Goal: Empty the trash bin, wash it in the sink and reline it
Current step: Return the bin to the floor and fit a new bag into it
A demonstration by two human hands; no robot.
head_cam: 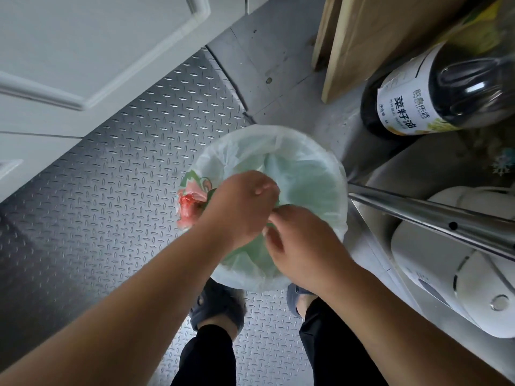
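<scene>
A round trash bin stands on the metal floor right in front of my feet. A thin pale green liner bag is draped over its rim and sags into the inside. A pink and green flower print shows on the bin's left side. My left hand and my right hand meet over the bin's near middle. The fingers of both pinch a fold of the liner. What lies under the liner is hidden.
Diamond-plate metal floor spreads to the left, below a white door. On the right are a large dark oil bottle, wooden boards, a steel rail and a white appliance. My sandalled feet are close behind the bin.
</scene>
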